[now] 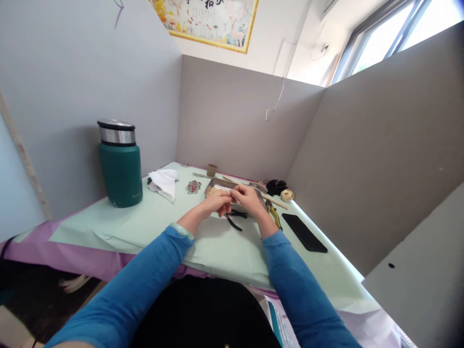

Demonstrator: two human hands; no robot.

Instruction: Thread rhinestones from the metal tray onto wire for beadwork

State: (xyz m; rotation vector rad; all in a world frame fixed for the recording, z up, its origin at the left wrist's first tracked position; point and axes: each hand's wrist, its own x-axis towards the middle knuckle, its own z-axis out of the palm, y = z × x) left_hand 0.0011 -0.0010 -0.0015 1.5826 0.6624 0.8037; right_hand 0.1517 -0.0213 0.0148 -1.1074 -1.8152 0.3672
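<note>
In blue sleeves nearest the camera, holds left hand and right hand together in closed pinches, over the near side of crosswise-set metal tray. Cannot tell whether gripping anything small. Has yellow-handled pliers nearer right hand, pointing lengthwise toward the camera.

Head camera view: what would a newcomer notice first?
Probably the tall, silver-topped green flask standing at the left. Next, the bare left hand and right hand, meeting by the silvery metal tray near the middle. High up, a yellow-framed picture hangs on the white wall.
</note>
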